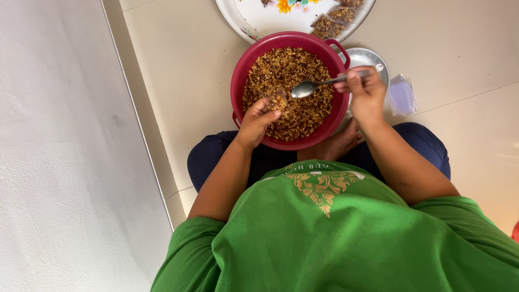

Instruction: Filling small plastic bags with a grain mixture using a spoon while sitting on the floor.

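A pale wall (pixel 59 146) fills the left side, meeting the tiled floor (pixel 184 70). The left hand (pixel 255 121) is pinched on a small clear bag (pixel 277 99), partly filled with brown mix, held over the near left part of a red bowl (pixel 238 75). The bowl sits on the floor in front of the person's crossed legs and is full of a brown crumbly mix (pixel 292 67). Beyond it lies a white tray (pixel 254 19) with filled packets (pixel 326 25). A spoon (pixel 306 88) hovers over the mix, its handle clamped in the right hand (pixel 366 92). The hands are apart. A metal plate (pixel 367 57) shows behind the right hand, and a stack of clear bags (pixel 401 95) lies just beside it.
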